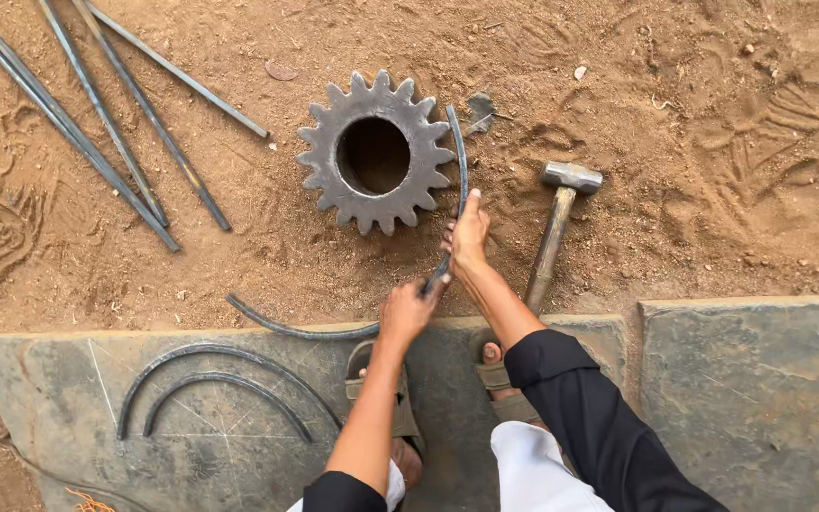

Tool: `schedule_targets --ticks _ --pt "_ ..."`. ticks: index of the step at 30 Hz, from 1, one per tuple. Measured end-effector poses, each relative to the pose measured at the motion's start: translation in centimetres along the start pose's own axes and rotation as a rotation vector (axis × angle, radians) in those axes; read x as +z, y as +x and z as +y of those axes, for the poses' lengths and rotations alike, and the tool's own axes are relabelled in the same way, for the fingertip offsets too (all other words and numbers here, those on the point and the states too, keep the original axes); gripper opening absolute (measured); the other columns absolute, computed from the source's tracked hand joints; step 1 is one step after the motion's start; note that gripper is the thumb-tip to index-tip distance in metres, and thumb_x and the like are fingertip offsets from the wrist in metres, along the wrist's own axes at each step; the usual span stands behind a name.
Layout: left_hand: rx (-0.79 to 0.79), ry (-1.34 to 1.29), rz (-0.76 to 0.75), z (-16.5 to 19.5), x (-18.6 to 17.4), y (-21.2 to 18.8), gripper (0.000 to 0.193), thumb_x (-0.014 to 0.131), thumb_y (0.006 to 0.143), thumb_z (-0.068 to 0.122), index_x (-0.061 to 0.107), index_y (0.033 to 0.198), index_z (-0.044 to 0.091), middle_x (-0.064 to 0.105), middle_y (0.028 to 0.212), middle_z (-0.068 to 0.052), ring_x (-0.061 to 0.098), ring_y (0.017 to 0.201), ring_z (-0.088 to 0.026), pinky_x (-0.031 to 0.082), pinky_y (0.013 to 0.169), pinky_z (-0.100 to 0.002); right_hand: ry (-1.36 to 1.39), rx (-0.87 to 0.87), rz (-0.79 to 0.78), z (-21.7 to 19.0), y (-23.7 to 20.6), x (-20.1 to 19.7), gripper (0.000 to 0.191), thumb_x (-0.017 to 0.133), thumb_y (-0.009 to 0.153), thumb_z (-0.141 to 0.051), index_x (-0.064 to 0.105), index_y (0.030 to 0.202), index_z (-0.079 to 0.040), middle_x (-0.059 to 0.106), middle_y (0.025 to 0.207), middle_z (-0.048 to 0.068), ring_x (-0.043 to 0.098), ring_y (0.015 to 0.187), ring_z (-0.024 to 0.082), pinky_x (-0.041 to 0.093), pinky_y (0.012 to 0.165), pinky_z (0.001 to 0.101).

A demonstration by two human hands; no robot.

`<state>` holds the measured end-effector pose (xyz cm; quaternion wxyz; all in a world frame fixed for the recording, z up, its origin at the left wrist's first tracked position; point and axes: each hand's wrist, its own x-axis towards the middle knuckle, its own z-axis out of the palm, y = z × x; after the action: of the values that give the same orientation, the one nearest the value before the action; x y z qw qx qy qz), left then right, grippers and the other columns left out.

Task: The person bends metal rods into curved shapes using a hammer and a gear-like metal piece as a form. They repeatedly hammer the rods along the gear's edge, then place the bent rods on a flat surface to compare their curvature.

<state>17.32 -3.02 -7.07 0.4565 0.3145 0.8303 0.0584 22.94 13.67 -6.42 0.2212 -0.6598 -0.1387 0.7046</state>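
Both your hands grip the bent rod (460, 161): left hand (408, 313) clenched low, right hand (469, 237) closed higher. The rod arcs up from your fingers, touching the gear (374, 154) on its right.

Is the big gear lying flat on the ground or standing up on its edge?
Lying flat. The gear rests on the sand with its round bore facing straight up and teeth showing all around.

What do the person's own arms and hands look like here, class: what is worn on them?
Both hands, left hand and right hand, are bare, with no gloves, rings or watch visible. Each arm wears a black sleeve pushed up above the elbow, leaving the forearms uncovered. The fabric looks plain, without markings.
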Motion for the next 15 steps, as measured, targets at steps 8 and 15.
schedule_targets --ticks 8,15 --pt "0.17 -0.281 -0.246 -0.4 -0.3 4.2 0.076 0.044 0.098 0.07 0.074 0.096 0.0 0.076 0.088 -0.024 0.073 0.088 -0.041 0.058 0.081 -0.05 0.025 -0.07 -0.144 -1.3 0.5 0.4 0.052 0.04 0.1 -0.059 0.044 0.073 -0.016 0.035 0.051 -0.007 0.032 0.039 0.01 0.027 0.034 0.0303" --pt "0.087 0.226 0.061 -0.7 -2.4 2.1 0.061 0.044 0.1 0.06 0.073 0.101 0.007 0.071 0.087 -0.029 0.071 0.085 -0.048 0.055 0.078 -0.059 0.298 0.129 -0.218 0.3 0.3 1.6 0.05 0.035 0.098 -0.058 0.038 0.068 -0.017 0.029 0.046 -0.006 0.028 0.034 0.011 0.024 0.031 0.0289"
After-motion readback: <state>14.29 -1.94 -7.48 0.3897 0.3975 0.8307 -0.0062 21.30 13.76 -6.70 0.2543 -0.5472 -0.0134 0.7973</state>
